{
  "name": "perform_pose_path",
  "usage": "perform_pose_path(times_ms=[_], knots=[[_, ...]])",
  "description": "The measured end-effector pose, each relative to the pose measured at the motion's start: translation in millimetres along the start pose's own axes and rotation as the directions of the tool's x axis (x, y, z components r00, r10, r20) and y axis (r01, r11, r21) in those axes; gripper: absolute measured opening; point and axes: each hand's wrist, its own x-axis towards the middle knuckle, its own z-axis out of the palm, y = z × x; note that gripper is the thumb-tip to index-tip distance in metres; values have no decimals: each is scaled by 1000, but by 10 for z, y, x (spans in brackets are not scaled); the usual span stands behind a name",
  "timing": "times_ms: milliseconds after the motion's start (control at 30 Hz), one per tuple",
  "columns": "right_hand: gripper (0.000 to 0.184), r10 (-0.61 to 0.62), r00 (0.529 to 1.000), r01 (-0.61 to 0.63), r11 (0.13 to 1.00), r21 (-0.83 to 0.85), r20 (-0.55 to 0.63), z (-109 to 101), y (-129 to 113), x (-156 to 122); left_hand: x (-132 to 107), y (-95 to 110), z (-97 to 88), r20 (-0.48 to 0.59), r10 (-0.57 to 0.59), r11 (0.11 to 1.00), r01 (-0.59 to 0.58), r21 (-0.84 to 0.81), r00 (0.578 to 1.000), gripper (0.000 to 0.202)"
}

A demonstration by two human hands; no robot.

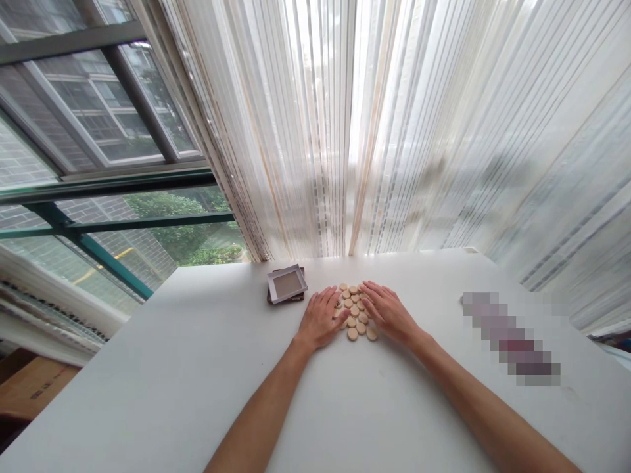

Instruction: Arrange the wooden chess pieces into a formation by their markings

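Observation:
Several round, pale wooden discs [354,313] lie in a loose cluster on the white table [207,368]. At the cluster's left edge is my left hand [321,317], palm down with its fingers stretched out and its thumb reaching over the discs. My right hand [389,309] lies flat along the right edge, fingers extended and touching or covering some discs. One disc under the left fingers shows a dark mark. Neither hand grips anything. Parts of the outer discs are hidden beneath the fingers.
Left of the discs, an open shallow box [288,286] sits on a dark piece beneath it. A blurred-out, pixelated long object [513,340] lies on the table's right side. Striped sheer curtains [320,131] hang behind the table. A cardboard box [37,386] stands at the lower left.

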Motion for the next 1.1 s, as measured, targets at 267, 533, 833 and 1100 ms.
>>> perform_pose_path(times_ms=[267, 533, 833, 1100], knots=[[15, 36, 999, -36, 999, 35, -9, 51, 110, 437, 16, -69, -29, -81, -10, 994, 1, -114, 997, 44], [16, 148, 981, -140, 987, 73, -123, -130, 456, 299, 17, -94, -28, -108, -14, 987, -3, -159, 994, 43], [31, 187, 977, -170, 974, 153, -105, -129, 719, -120, 166, -116, -60, -156, -84, 972, 46, -229, 984, 34], [43, 159, 983, -144, 978, 147, -89, -116, 614, -157, 698, -16, 67, -31, 21, 977, -28, -213, 999, 34]])
